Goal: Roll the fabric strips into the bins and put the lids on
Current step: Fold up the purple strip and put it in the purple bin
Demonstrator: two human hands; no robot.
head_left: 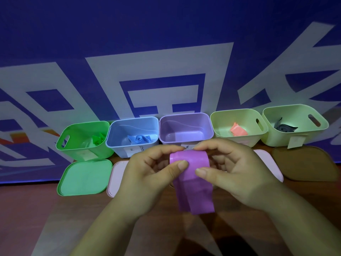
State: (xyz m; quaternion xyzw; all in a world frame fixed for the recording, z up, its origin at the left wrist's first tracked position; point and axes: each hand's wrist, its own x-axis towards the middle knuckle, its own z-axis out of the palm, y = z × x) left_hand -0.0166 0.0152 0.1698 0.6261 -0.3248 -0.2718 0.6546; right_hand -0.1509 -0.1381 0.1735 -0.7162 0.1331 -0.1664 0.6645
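Head view: I see left hand (147, 170) and right hand (232, 169) pinching purple strip (193, 183), fingers (181, 165) curled on its rolled top, tail hanging over surface (36, 215). Open surface near me. Purple bin (186, 117) just behind hands, uncovered. Green bin (73, 145) and blue bin (118, 150) hold matching rolls; green lid (84, 177) in front.

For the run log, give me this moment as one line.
left hand, right hand pinch purple strip mid-roll | purple bin empty, no lid
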